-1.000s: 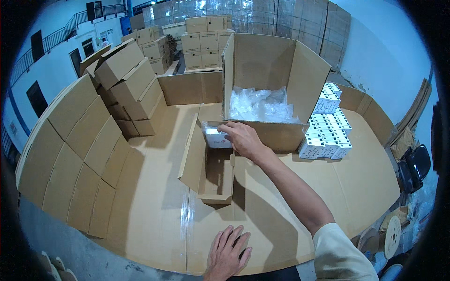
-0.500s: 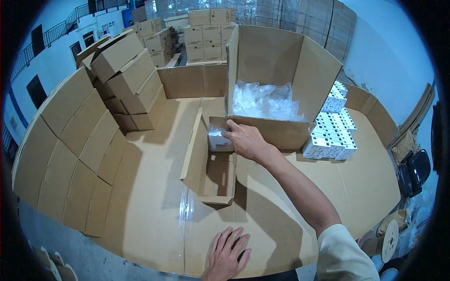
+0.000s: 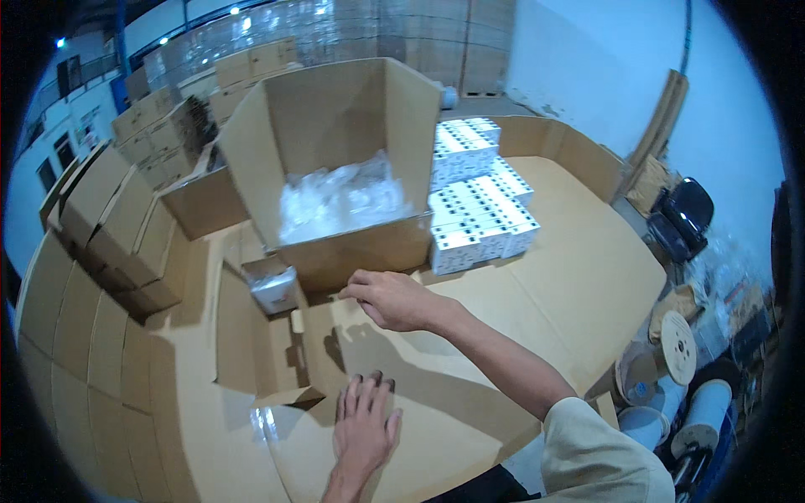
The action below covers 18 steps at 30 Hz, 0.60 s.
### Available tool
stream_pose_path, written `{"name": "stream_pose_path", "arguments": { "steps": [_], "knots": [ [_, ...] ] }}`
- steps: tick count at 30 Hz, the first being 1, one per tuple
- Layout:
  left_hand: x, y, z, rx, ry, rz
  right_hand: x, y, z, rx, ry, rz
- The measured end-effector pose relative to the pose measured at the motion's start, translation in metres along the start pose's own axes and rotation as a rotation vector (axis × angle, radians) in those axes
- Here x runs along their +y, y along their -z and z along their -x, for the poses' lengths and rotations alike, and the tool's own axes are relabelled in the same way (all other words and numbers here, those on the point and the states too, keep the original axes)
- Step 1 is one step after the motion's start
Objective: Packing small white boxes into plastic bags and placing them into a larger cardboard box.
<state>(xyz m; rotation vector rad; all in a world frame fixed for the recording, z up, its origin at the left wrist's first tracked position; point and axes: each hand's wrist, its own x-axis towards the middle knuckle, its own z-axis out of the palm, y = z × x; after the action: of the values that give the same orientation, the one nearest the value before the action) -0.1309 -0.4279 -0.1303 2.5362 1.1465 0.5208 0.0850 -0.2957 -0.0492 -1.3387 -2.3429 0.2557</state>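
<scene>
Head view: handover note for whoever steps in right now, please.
Left hand: empty, flat on the cardboard-covered table.
Right hand: empty, fingers curled, hovering just in front of the big open carton.
Small open box lies at the left of the hands; a plastic-wrapped item sits at its far end.
Big carton holds clear plastic bags. White boxes are stacked to its right.
Done: one wrapped item in the small box.
Left: the small box is not shut; bags remain in the big carton.
</scene>
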Motion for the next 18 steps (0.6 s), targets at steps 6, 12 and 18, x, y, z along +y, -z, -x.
{"name": "stream_pose_path", "arguments": {
  "steps": [6,12,18],
  "knots": [
    [-0.014,-0.016,-0.087,0.088,-0.026,-0.001,0.047,0.054,0.061,0.105,-0.125,0.024],
    [-0.029,-0.016,-0.116,0.118,0.015,0.034,0.107,0.093,0.075,0.389,-0.284,0.000],
    [-0.023,-0.016,-0.118,0.099,0.023,0.017,0.168,0.100,0.050,0.437,-0.488,0.102]
  ]
}}
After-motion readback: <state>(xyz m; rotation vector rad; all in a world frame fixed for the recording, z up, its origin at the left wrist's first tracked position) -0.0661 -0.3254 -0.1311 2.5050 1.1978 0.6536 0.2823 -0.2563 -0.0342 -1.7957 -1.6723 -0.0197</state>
